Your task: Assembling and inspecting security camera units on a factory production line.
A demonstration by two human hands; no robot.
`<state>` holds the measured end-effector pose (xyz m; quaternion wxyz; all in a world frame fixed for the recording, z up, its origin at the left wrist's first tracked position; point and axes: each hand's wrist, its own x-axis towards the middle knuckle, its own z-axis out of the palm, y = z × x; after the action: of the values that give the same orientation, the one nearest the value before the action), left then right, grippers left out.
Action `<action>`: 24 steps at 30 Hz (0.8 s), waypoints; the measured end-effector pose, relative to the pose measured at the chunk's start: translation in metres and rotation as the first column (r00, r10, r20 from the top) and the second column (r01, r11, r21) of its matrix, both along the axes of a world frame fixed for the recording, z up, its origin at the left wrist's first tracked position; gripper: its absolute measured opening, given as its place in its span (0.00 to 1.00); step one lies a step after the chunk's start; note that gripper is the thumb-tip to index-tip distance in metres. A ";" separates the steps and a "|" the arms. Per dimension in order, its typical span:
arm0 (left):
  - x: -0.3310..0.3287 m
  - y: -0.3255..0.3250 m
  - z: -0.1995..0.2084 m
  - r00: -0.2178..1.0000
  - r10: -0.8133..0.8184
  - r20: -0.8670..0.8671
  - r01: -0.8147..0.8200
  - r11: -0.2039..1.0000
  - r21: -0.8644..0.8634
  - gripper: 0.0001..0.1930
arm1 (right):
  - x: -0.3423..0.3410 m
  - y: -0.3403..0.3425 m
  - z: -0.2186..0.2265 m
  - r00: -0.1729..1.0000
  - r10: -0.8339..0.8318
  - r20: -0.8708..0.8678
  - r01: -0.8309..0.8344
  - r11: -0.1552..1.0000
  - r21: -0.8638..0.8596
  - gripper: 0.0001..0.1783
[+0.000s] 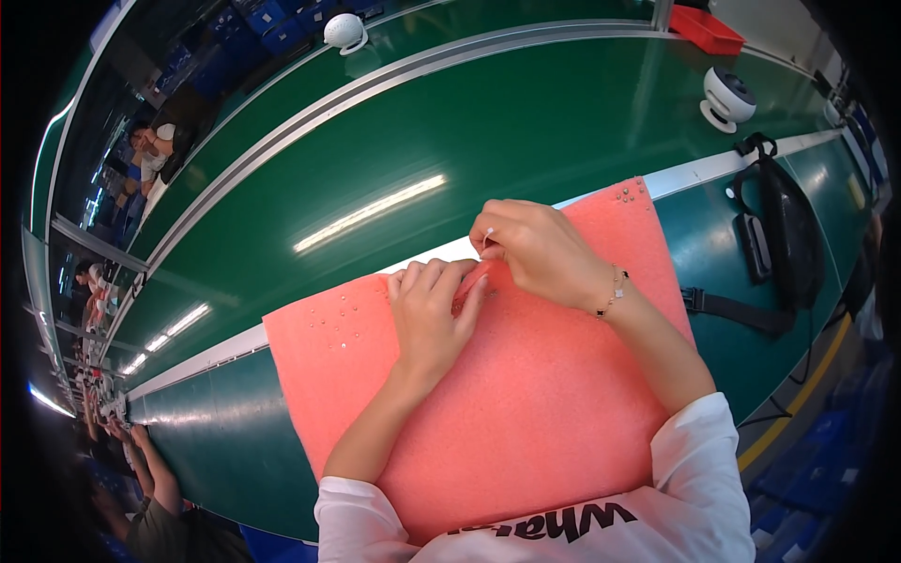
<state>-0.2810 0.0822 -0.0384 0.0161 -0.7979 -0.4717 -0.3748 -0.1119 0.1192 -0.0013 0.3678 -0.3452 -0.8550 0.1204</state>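
A pink foam sheet (554,394) lies in front of me over the bench edge. My left hand (430,305) is at its far edge, with thumb and fingers closed around a raised bit of the pink foam. Close beside it, my right hand (540,249) has its fingers curled in a pinch; what they hold is too small to make out. A small white spot shows at one of its fingers. Tiny shiny studs (340,319) dot the sheet's left far corner, and more metallic studs (631,194) sit at the right far corner. A few others show beside the left thumb.
Beyond the sheet runs a green conveyor belt (404,141) with metal rails. A white round device (727,98) stands at the far right, another white device (345,33) farther back. A black bag (788,225) with a strap lies to the right. A red tray (707,31) is beyond.
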 end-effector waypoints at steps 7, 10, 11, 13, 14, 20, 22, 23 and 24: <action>0.000 0.000 -0.001 1.000 0.012 -0.011 -0.012 1.000 0.003 0.07 | -0.002 0.002 -0.005 1.000 0.010 0.001 -0.010 1.000 0.011 0.07; -0.001 0.001 -0.001 1.000 0.011 -0.008 -0.011 1.000 -0.001 0.07 | -0.003 0.002 -0.005 1.000 0.015 0.019 -0.015 0.999 0.035 0.07; -0.002 0.001 -0.001 1.000 0.015 -0.010 -0.015 1.000 -0.002 0.07 | -0.004 0.002 -0.006 1.000 0.016 0.018 -0.016 0.999 0.033 0.07; -0.001 0.001 -0.001 1.000 0.014 -0.011 -0.014 1.000 -0.003 0.07 | -0.004 0.003 -0.009 1.000 0.019 0.015 -0.019 0.998 0.065 0.06; -0.001 0.001 -0.001 1.000 0.013 -0.017 -0.013 1.000 -0.008 0.07 | -0.003 0.003 -0.009 1.000 0.016 0.015 -0.017 0.998 0.065 0.06; -0.002 0.002 0.000 1.000 0.016 -0.009 -0.015 1.000 0.010 0.07 | 0.006 0.002 0.007 0.998 0.056 -0.018 -0.058 0.993 -0.100 0.04; 0.000 0.001 0.001 1.000 0.017 -0.006 -0.017 1.000 0.014 0.07 | 0.007 0.000 0.013 0.999 0.027 -0.018 -0.029 0.992 -0.125 0.04; 0.001 0.000 0.002 1.000 0.015 -0.008 -0.015 1.000 0.013 0.07 | 0.007 -0.001 0.013 0.999 0.027 -0.018 -0.029 0.992 -0.124 0.04; 0.001 0.001 0.002 1.000 0.014 -0.010 -0.014 1.000 0.010 0.07 | 0.007 0.000 0.011 1.000 0.021 -0.016 -0.023 0.994 -0.111 0.04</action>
<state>-0.2800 0.0834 -0.0364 0.0252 -0.7963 -0.4755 -0.3731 -0.1050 0.1195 0.0096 0.3529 -0.3547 -0.8481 0.1742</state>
